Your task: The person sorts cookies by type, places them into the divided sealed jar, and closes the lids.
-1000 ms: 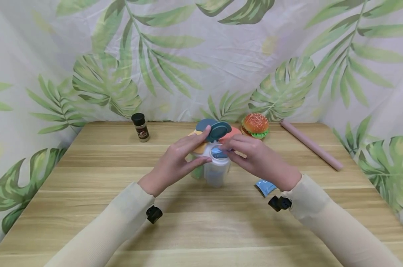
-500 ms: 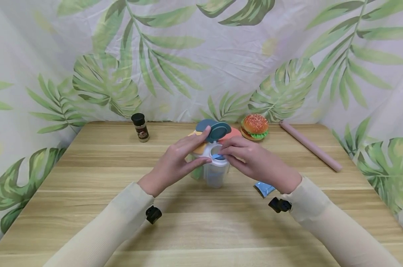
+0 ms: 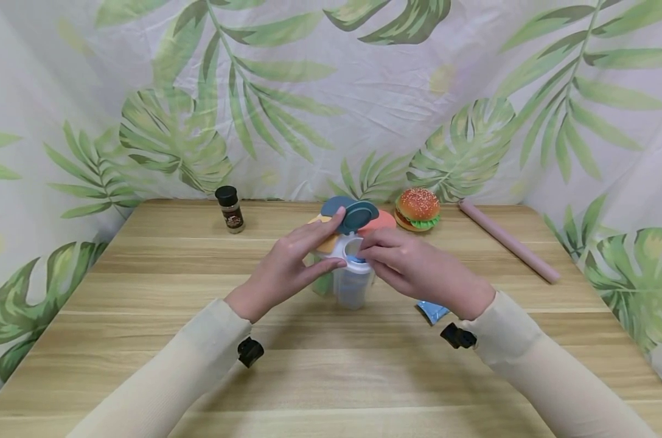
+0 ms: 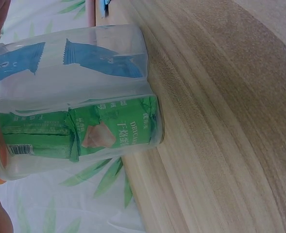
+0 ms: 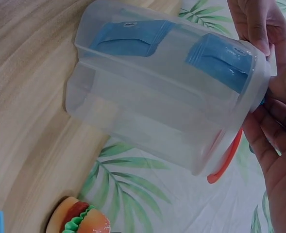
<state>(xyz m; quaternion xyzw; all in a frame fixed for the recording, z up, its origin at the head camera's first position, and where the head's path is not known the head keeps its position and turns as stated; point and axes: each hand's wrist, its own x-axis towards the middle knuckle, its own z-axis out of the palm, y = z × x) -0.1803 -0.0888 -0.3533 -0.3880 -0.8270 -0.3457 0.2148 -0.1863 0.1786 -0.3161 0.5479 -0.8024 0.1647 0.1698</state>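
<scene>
A clear plastic food container (image 3: 353,291) with several compartments stands upright, its dark teal flap lid (image 3: 360,217) raised over the front opening. My left hand (image 3: 287,264) holds the container's top, fingers along the raised lid and thumb at the white rim. At that opening, my right hand (image 3: 418,261) pinches a small blue packet (image 5: 223,62), most of it inside the compartment. Another blue packet (image 5: 133,39) lies lower in the same compartment. Green packets (image 4: 111,127) fill a neighbouring compartment. The right fingertips are partly hidden behind the rim in the right wrist view.
A further blue packet (image 3: 433,311) lies on the wooden table (image 3: 331,377), below the right wrist. Behind the container are a toy hamburger (image 3: 417,210) and, further right, a pink rod (image 3: 508,241). A black-capped spice jar (image 3: 229,210) stands back left.
The right hand has lowered the blue packet further into the compartment, so less of it shows at the opening. The left hand and raised lid have stayed nearly still.
</scene>
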